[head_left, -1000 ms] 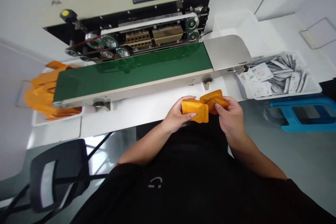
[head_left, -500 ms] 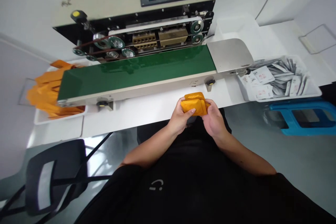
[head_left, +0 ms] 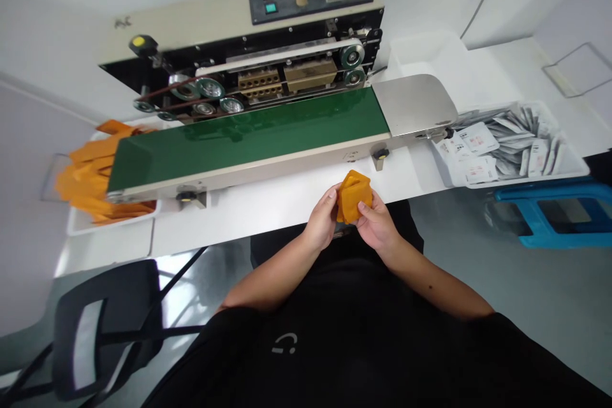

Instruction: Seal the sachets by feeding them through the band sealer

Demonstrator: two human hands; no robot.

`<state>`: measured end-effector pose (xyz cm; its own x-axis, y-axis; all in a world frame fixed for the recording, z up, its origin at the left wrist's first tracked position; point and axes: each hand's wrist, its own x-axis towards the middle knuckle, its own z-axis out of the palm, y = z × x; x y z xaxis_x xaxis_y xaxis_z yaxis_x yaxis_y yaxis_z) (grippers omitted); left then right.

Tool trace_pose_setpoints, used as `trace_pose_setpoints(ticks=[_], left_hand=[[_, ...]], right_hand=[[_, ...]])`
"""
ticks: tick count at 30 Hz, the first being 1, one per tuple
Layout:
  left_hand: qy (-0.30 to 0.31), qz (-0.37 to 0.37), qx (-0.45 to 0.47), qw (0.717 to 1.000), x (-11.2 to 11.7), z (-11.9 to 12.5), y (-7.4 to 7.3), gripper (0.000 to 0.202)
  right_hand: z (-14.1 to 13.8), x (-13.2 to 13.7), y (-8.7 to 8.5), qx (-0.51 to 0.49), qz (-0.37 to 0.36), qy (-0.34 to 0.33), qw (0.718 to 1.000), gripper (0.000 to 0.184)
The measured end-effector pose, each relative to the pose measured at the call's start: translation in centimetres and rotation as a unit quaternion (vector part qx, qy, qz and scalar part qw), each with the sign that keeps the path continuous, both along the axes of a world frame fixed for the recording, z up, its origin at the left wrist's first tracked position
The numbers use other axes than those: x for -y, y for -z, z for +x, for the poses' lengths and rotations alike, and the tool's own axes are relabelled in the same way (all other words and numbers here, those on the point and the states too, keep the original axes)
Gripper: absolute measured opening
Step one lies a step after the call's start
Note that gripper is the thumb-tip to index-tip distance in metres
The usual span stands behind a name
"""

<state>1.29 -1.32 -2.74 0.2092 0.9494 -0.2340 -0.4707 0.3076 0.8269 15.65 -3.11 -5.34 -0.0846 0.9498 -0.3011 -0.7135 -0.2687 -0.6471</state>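
A small bunch of orange packets (head_left: pixel 356 197) is held in front of my body, just off the table's front edge. My left hand (head_left: pixel 324 220) grips its left side, with the thumb on the near edge. Around the right side, my right hand (head_left: pixel 377 223) is closed, its thumb lying across the front packet. The packets overlap unevenly; how many there are I cannot tell. Beyond my hands stands a band sealing machine (head_left: pixel 191 25) with a green conveyor belt (head_left: pixel 258 131).
A white bin (head_left: pixel 76 223) of orange packets (head_left: pixel 88 172) is at the left end. At the right, another bin (head_left: pixel 540 180) holds grey-white printed sachets (head_left: pixel 514 140). A black chair (head_left: pixel 115 319) stands lower left, a blue stool (head_left: pixel 526 217) lower right.
My hands have turned the orange packets more upright, and my right thumb now lies across the front one instead of my left. A red light shows on the machine's panel.
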Motion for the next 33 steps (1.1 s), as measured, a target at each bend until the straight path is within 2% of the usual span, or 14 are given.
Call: trace_pose_setpoints(ticks=[5, 11, 13, 15, 18, 19, 21, 24, 28, 30, 33], left_hand=[[0.027, 0.025, -0.077, 0.996, -0.3, -0.8, 0.0, 0.046], [0.011, 0.104, -0.142, 0.984, -1.2, -1.7, -0.2, 0.043], [0.000, 0.145, -0.189, 0.971, -1.3, -2.0, 0.1, 0.043], [-0.013, 0.224, -0.276, 0.935, -1.3, -2.5, 0.3, 0.036], [0.001, 0.376, -0.405, 0.833, -1.4, -3.6, 0.4, 0.021], [0.017, 0.420, -0.429, 0.799, -1.5, -3.9, 0.4, 0.022], [0.052, 0.484, -0.450, 0.749, -1.7, -4.8, 0.3, 0.028], [0.089, 0.533, -0.467, 0.699, -2.1, -5.9, 0.2, 0.041], [0.074, 0.583, -0.504, 0.633, -2.7, -6.7, -0.6, 0.040], [0.062, 0.618, -0.517, 0.589, -3.1, -6.9, -1.7, 0.041], [0.051, 0.651, -0.546, 0.525, -3.9, -7.2, -4.0, 0.045]], right_hand=[[0.8, -0.2, 0.4, -0.033, 0.003, -0.041, 0.999, 0.047], [1.7, -0.3, 0.5, -0.060, -0.010, -0.079, 0.995, 0.048], [1.9, -0.2, 0.5, -0.062, -0.016, -0.089, 0.994, 0.048], [2.0, -0.1, 0.7, -0.066, -0.018, -0.098, 0.993, 0.047], [2.4, -0.1, 1.1, -0.077, -0.019, -0.104, 0.991, 0.046], [2.6, -0.1, 1.2, -0.080, -0.021, -0.105, 0.991, 0.046], [3.0, 0.0, 1.5, -0.081, -0.026, -0.105, 0.991, 0.047], [3.4, 0.2, 1.4, -0.082, -0.031, -0.117, 0.989, 0.050], [3.5, 0.6, 0.6, -0.104, -0.016, -0.188, 0.977, 0.053], [3.6, 0.6, 0.1, -0.117, -0.005, -0.218, 0.969, 0.053], [4.7, 0.2, -0.3, -0.111, 0.013, -0.226, 0.968, 0.058]])
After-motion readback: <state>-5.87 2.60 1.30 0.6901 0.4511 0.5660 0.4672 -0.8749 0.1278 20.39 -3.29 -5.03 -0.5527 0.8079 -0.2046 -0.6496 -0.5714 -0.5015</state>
